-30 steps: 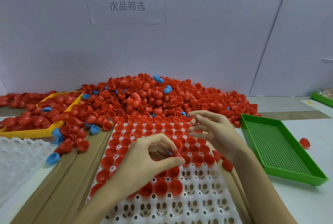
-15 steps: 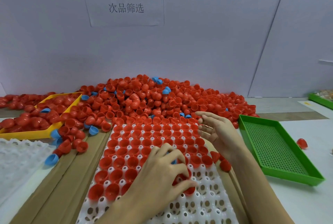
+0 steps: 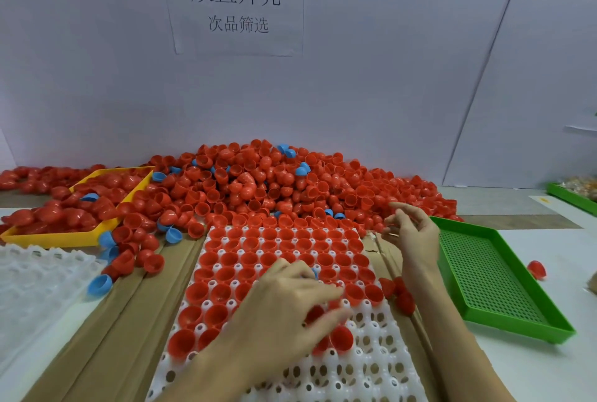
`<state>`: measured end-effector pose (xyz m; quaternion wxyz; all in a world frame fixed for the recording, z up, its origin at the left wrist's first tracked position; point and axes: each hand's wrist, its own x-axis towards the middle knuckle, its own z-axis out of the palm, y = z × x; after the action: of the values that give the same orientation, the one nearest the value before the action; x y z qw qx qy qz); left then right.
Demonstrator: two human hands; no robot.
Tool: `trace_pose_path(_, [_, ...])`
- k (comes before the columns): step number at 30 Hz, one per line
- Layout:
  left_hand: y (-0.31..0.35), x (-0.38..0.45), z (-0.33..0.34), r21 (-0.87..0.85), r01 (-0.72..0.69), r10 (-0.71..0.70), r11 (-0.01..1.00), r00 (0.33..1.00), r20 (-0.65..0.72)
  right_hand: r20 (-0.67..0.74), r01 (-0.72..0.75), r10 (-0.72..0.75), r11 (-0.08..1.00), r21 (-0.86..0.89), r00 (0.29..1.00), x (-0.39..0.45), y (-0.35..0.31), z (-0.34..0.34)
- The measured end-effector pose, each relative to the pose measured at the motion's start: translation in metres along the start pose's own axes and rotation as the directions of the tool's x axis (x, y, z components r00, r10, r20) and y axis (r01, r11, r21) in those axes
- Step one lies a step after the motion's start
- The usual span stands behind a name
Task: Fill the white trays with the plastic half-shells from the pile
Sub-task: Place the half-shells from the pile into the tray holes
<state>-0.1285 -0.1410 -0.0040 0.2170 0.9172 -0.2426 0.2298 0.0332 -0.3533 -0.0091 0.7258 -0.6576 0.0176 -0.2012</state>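
Observation:
The white tray (image 3: 355, 375) lies in front of me on cardboard. Its far rows hold red half-shells (image 3: 277, 249), open side up, and its near rows are bare. Behind it a big pile of red half-shells (image 3: 258, 182) with a few blue ones runs along the wall. My left hand (image 3: 290, 308) rests over the tray's last filled row, fingers curled on red half-shells, and a bit of blue shows at its far edge. My right hand (image 3: 410, 237) hovers at the pile's right edge beyond the tray corner, fingers spread.
A second white tray (image 3: 32, 288) lies at the left. A yellow tray (image 3: 64, 237) full of shells stands behind it. A green perforated tray (image 3: 484, 272) sits at the right, with a loose red shell (image 3: 536, 269) beyond it. Several red shells (image 3: 400, 295) lie beside the tray.
My left hand has come down toward me onto the tray's nearest filled row. My right hand has moved right and away, from over the tray to the pile's edge.

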Motion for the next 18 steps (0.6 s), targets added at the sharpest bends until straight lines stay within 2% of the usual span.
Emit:
trace_pose_path(2, [-0.012, 0.002, -0.012, -0.172, 0.153, -0.156, 0.973, 0.988, -0.009, -0.047, 0.112, -0.118, 0.987, -0.112, 0.992, 0.002, 0.003, -0.001])
trace_pose_path(4, [-0.025, 0.004, -0.025, -0.3, 0.219, -0.245, 0.929, 0.968, -0.052, -0.011, 0.209, -0.221, 0.936, -0.284, 0.975, 0.004, 0.005, -0.001])
trace_pose_path(6, [-0.038, 0.005, -0.035, -0.305, 0.234, -0.287, 0.923, 0.947, -0.143, 0.073, 0.281, -0.28, 0.84, -0.464, 0.957, 0.012, 0.006, 0.003])
trace_pose_path(8, [-0.05, 0.005, -0.037, -0.271, 0.247, -0.305, 0.93, 0.931, -0.202, 0.171, 0.314, -0.266, 0.718, -0.622, 0.949, 0.028, 0.006, 0.012])
trace_pose_path(10, [-0.06, 0.004, -0.035, -0.22, 0.272, -0.318, 0.937, 0.925, -0.207, 0.254, 0.317, -0.191, 0.601, -0.734, 0.948, 0.044, 0.006, 0.022])
trace_pose_path(15, [-0.07, 0.0, -0.029, -0.175, 0.295, -0.328, 0.939, 0.92, -0.213, 0.363, 0.365, -0.068, 0.321, -0.874, 0.929, 0.064, 0.026, 0.036])
trace_pose_path(16, [-0.07, -0.001, -0.028, -0.156, 0.291, -0.321, 0.944, 0.921, -0.222, 0.344, 0.347, -0.066, 0.308, -0.886, 0.937, 0.066, 0.03, 0.036])
trace_pose_path(18, [-0.072, -0.002, -0.027, -0.117, 0.287, -0.307, 0.951, 0.923, -0.234, 0.279, 0.286, -0.073, 0.354, -0.89, 0.958, 0.07, 0.037, 0.034])
